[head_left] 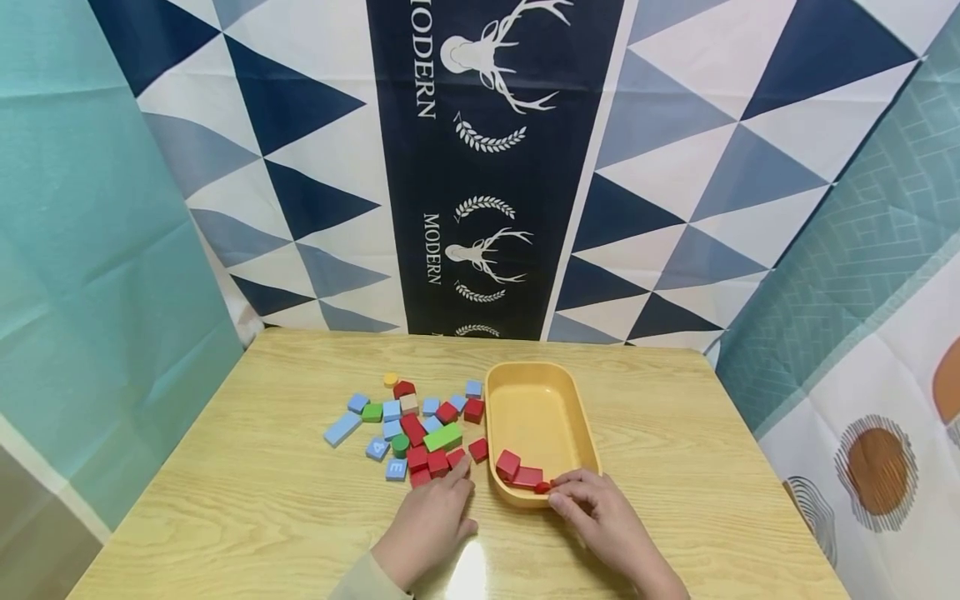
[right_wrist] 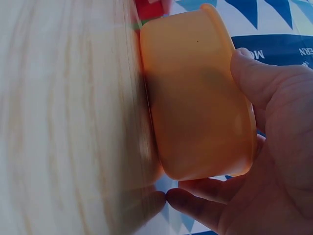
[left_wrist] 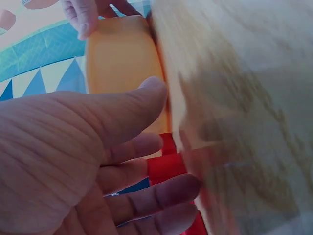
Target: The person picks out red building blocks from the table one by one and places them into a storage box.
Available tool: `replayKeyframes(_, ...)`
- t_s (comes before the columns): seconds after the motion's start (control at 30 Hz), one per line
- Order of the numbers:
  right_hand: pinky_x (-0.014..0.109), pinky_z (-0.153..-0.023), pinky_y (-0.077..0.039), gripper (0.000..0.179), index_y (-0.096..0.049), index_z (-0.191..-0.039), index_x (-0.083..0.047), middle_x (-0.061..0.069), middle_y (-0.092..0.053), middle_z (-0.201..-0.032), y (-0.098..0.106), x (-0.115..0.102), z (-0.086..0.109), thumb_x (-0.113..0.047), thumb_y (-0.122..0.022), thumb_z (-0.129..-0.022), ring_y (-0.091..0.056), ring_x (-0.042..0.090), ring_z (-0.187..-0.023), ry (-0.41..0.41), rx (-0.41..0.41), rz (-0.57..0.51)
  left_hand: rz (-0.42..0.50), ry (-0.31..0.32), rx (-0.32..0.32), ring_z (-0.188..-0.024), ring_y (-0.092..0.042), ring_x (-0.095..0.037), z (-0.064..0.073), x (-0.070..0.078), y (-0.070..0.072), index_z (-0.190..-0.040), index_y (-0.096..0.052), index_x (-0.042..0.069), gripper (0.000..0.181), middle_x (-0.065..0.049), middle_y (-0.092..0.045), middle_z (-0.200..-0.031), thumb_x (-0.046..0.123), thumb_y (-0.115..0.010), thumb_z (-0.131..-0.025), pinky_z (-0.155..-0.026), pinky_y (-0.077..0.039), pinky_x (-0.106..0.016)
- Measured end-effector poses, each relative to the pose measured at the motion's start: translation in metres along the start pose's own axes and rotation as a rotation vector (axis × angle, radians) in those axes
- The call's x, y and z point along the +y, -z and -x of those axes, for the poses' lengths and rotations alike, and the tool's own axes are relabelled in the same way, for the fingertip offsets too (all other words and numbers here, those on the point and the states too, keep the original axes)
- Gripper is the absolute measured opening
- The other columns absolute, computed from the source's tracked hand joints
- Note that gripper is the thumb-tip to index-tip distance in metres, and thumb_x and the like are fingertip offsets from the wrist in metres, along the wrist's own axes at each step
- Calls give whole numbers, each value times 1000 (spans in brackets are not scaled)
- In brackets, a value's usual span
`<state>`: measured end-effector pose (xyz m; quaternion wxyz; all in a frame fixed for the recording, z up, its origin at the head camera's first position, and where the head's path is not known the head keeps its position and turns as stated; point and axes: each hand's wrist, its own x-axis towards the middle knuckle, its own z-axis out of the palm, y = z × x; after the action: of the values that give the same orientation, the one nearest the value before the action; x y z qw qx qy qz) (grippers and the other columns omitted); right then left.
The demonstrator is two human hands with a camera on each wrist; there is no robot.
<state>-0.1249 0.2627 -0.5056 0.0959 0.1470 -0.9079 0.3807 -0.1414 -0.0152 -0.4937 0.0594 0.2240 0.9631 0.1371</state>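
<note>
My left hand (head_left: pixel 431 521) reaches to the near edge of a pile of small blocks. Its fingertips lie at a red block (head_left: pixel 455 457), with the thumb held apart. In the left wrist view, its fingers stretch over red blocks (left_wrist: pixel 166 167). My right hand (head_left: pixel 603 517) holds the near right corner of a yellow plastic tray (head_left: pixel 491 392), thumb on the rim (right_wrist: pixel 244 53) and some fingers round the outside. Inside the tray's near end lie a red cube (head_left: pixel 507 465), a red oblong block (head_left: pixel 528 477) and a small red piece (head_left: pixel 542 487) by the right fingertips.
Left of the tray, blue blocks (head_left: pixel 342 429), green blocks (head_left: pixel 443 437), a tan block (head_left: pixel 408 404) and a yellow disc (head_left: pixel 391 379) lie among the red ones. The wooden table (head_left: pixel 225 483) ends at a patterned cloth (head_left: pixel 315 167) behind.
</note>
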Motion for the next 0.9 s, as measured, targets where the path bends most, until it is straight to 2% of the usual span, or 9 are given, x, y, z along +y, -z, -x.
replayKeyframes(0.1,75,-110,-41,18,-79,-88,-40,-20,-73,-106,0,0,0,-23,-79,-97,-69,8,-103,7,3,8,-3,-24,13,-130,-69,-30,6,0,3,-132,-73,8,50,-13,-57,-159,40,-81,-94,-103,-61,-46)
replayKeyframes(0.23,70,-110,-44,18,-79,-89,-41,-21,-72,-107,1,0,0,-25,-79,-97,-68,7,-103,0,-3,11,-9,-58,89,-123,-71,-29,13,0,5,-126,-75,12,40,-10,-69,-144,35,-81,-95,-103,-61,-46)
replayKeyframes(0.4,63,-107,-47,18,-79,-89,-41,-22,-72,-107,1,0,0,-26,-79,-97,-68,5,-103,-5,-2,25,-22,-35,116,-131,-67,-33,15,-4,2,-131,-72,11,44,-13,-64,-149,34,-82,-95,-110,-58,-51)
replayKeyframes(0.5,69,-110,-44,18,-79,-89,-41,-21,-73,-107,1,0,0,-25,-79,-97,-68,7,-103,1,0,15,-36,-28,118,-134,-66,-34,14,-7,-1,-130,-72,10,43,-15,-62,-152,33,-82,-95,-111,-56,-53)
replayKeyframes(0.6,73,-111,-42,18,-79,-88,-39,-19,-73,-106,0,0,0,-24,-79,-97,-69,8,-103,2,-1,4,-60,-45,157,-119,-71,-27,11,-9,-2,-118,-74,11,32,-10,-70,-137,31,-83,-94,-103,-61,-46)
replayKeyframes(0.67,69,-110,-44,18,-79,-88,-40,-20,-73,-106,0,0,0,-24,-79,-97,-69,6,-103,6,0,13,-61,-50,184,-103,-70,-20,10,-9,-1,-109,-71,14,25,-5,-71,-119,28,-84,-94,-92,-63,-39)
replayKeyframes(0.73,57,-105,-50,17,-79,-89,-40,-21,-73,-106,0,-1,1,-24,-79,-97,-68,5,-102,15,6,31,-52,-46,200,-92,-66,-15,9,-9,0,-106,-67,16,24,0,-67,-106,26,-85,-93,-82,-62,-35)
replayKeyframes(0.8,47,-99,-51,18,-79,-89,-40,-21,-73,-106,0,-1,1,-24,-79,-97,-68,4,-101,24,12,46,-36,-35,197,-91,-65,-15,8,-9,0,-110,-67,15,28,0,-66,-102,25,-86,-92,-80,-61,-34)
replayKeyframes(0.9,39,-94,-52,18,-80,-88,-39,-21,-73,-106,0,-1,1,-24,-79,-97,-67,3,-100,33,18,50,-19,-18,171,-98,-69,-20,9,-8,0,-122,-68,11,37,-4,-71,-107,25,-85,-92,-85,-63,-38)
